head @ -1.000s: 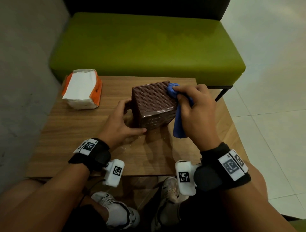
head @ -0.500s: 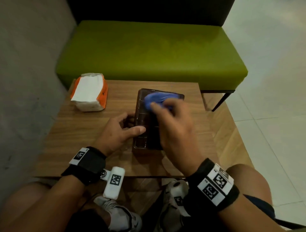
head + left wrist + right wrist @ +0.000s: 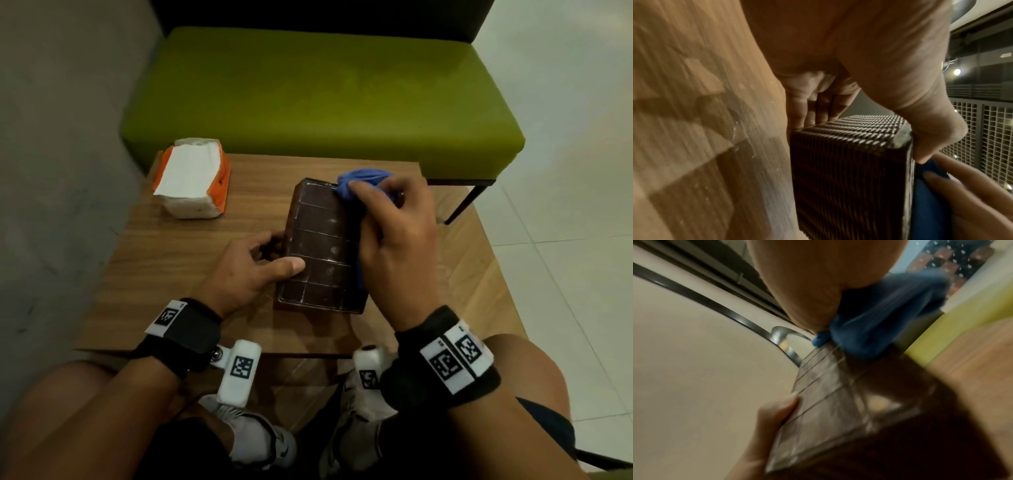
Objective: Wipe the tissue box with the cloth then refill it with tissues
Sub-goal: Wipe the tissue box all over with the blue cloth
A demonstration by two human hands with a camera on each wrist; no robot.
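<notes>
A dark brown woven tissue box (image 3: 320,246) lies on the wooden table (image 3: 191,260), its smooth ribbed face turned up. My left hand (image 3: 260,270) grips its near left side, thumb on the top face and fingers round the woven side (image 3: 849,162). My right hand (image 3: 394,240) holds a bunched blue cloth (image 3: 363,183) and presses it on the box's far right corner. The right wrist view shows the blue cloth (image 3: 885,318) against the box face (image 3: 838,410), blurred. An opened orange pack of white tissues (image 3: 193,178) sits at the table's far left.
A green upholstered bench (image 3: 318,99) stands just beyond the table. A grey wall (image 3: 51,154) runs along the left. White tiled floor (image 3: 565,171) lies to the right. My knees and shoes are below the table's near edge.
The box was tipped from standing on end to lying flat with its smooth face up. My right hand with the cloth has swept from the middle of that face to its far right corner.
</notes>
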